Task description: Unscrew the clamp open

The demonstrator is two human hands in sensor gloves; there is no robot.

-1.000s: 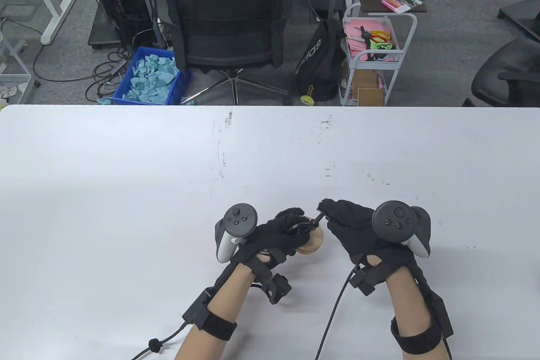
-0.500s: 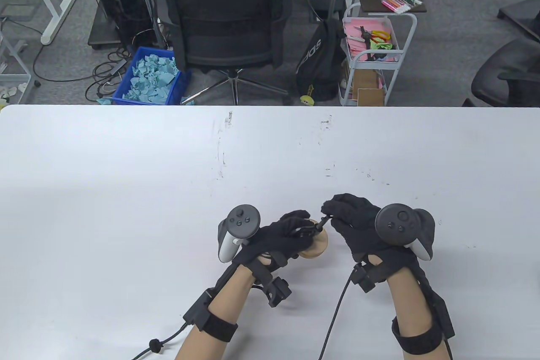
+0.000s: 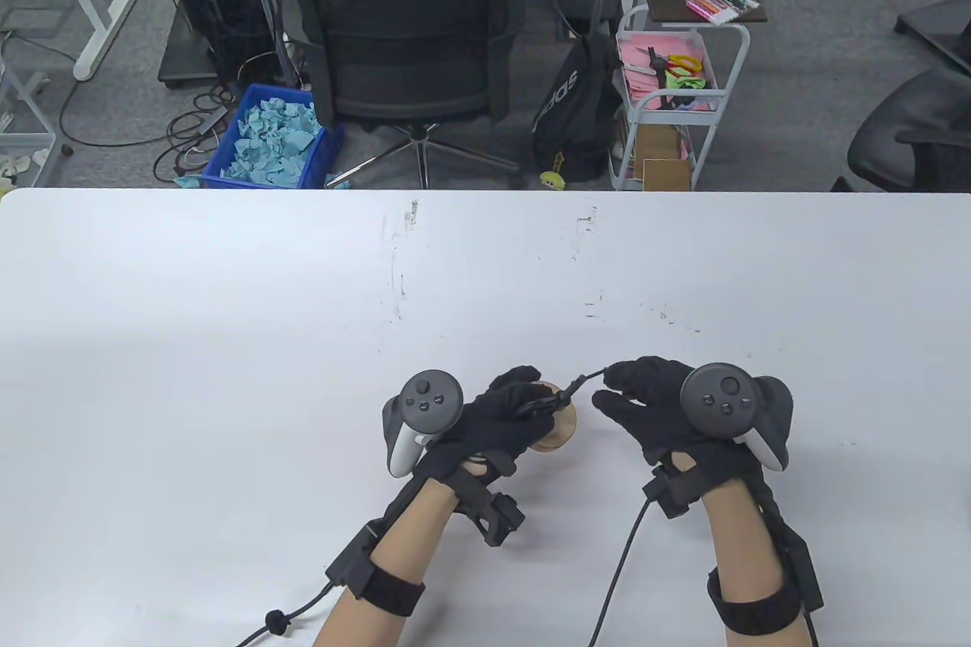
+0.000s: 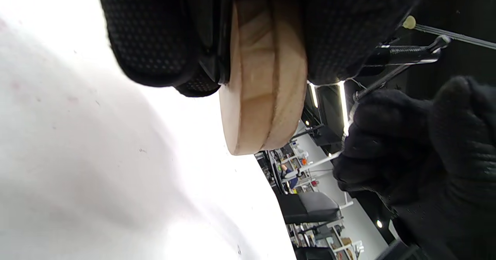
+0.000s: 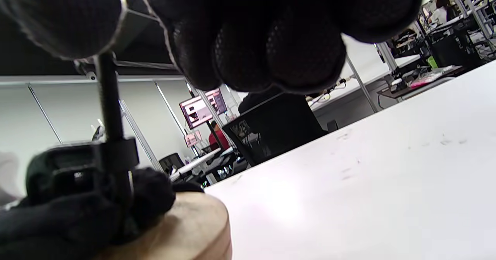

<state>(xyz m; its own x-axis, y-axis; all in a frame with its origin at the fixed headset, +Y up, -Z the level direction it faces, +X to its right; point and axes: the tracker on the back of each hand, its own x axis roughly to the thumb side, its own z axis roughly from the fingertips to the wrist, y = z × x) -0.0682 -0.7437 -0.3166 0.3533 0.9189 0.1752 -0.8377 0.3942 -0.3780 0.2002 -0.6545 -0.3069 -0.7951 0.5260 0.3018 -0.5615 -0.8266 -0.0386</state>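
A small black screw clamp (image 3: 548, 404) is closed on two stacked round wooden discs (image 3: 559, 428). My left hand (image 3: 523, 398) grips the clamp frame and the discs, held on edge just above the table. The left wrist view shows the discs (image 4: 263, 78) between my fingers. The clamp's threaded screw (image 3: 570, 391) points up and right; it also shows in the right wrist view (image 5: 109, 97). My right hand (image 3: 616, 383) pinches the thin handle bar (image 3: 593, 375) at the screw's end. In the left wrist view the bar (image 4: 387, 82) runs into the right hand's fingers (image 4: 387, 136).
The white table (image 3: 227, 343) has faint scuff marks (image 3: 398, 275) in its middle. Cables hang from both wrists to the near edge. Beyond the far edge stand an office chair (image 3: 410, 32), a blue bin (image 3: 273, 139) and a white cart (image 3: 667, 101).
My right hand has turned and shifted right, swinging the handle bar round to a flatter lie. My left hand, with clamp and discs, has moved slightly left and tilted.
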